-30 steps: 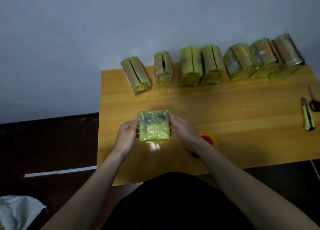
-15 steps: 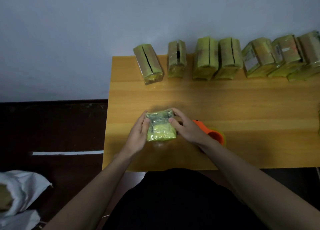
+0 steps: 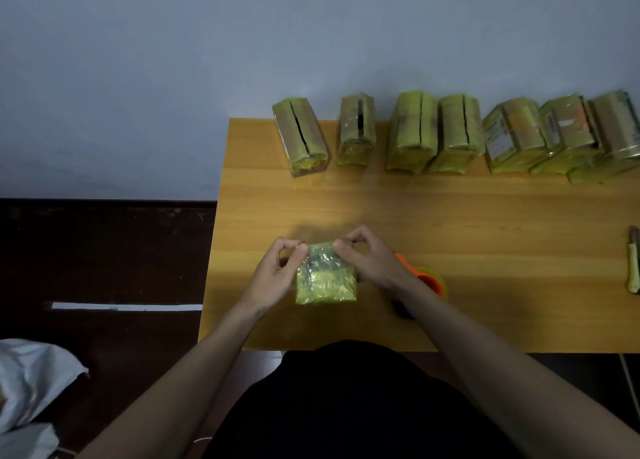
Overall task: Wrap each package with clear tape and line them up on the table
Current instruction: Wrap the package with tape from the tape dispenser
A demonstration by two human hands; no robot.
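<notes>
Smoothing tape on the package [image 3: 325, 275]

Both hands, left hand [image 3: 277, 274] and right hand [image 3: 367, 262], pinch its far edge; row of packages [image 3: 450, 136] lies straight beyond.

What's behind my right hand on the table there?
An orange tape dispenser pokes out behind the right hand, which pinches the package. The wrist covers most of the dispenser, so its tape roll can't be seen.
</notes>
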